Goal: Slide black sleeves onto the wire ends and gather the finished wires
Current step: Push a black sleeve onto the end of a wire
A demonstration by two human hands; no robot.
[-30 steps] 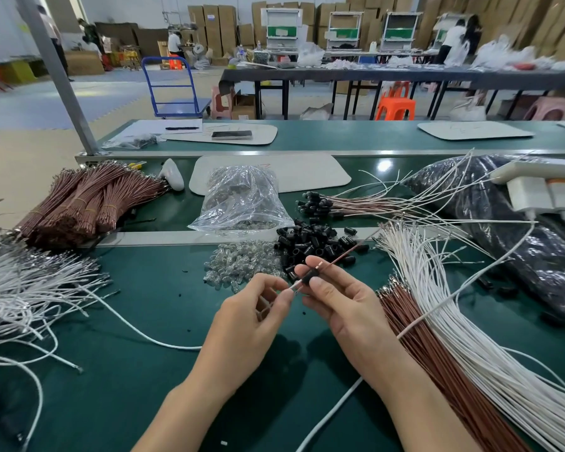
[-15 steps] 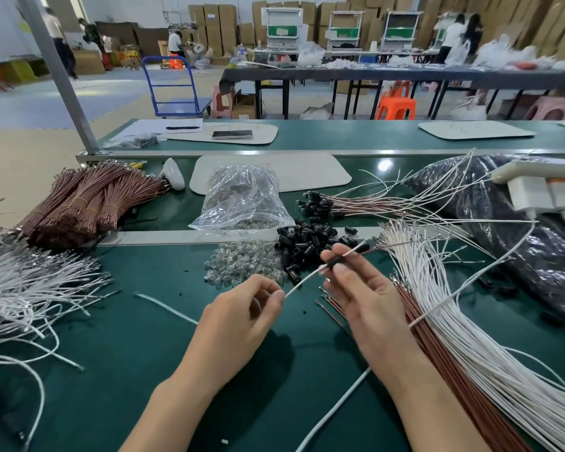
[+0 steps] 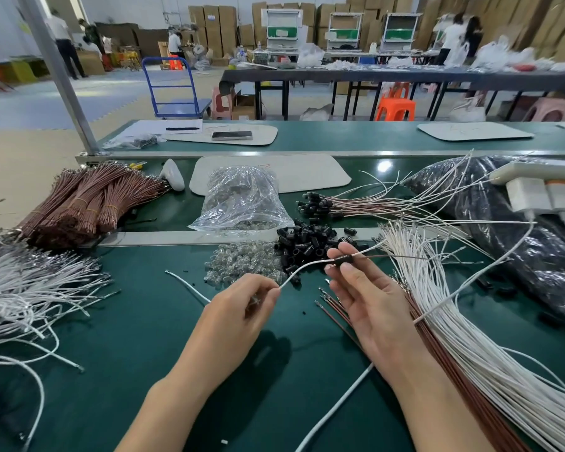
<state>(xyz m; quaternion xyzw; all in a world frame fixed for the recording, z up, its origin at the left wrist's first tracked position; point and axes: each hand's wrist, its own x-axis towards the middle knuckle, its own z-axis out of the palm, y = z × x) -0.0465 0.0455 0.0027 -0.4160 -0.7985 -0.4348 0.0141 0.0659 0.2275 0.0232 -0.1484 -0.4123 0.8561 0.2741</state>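
Head view: left hand (image 3: pixel 242 309) pinches wire (image 3: pixel 307 265); right hand (image 3: pixel 372 305) pinches sleeve (image 3: pixel 342 260)

From the hands, the widest bare counter (image 3: pixel 137 337) lies at 7 to 9 o'clock. Only a loose wire (image 3: pixel 186 285) crosses it, and a tangle of white wires (image 3: pixel 20 288) hems it in at 9. A wire (image 3: pixel 307 264) pinched by the left hand (image 3: pixel 238 308) and right hand (image 3: pixel 366 301) spans the gap between them. At 12 o'clock clear bits (image 3: pixel 242 262) and sleeves (image 3: pixel 307 246) lie close, with a clear bag (image 3: pixel 242 200) behind. From 2 to 5 o'clock a wire fan (image 3: pixel 470 353) lies just beside the right hand, with a black bag (image 3: pixel 519 256) beyond it.
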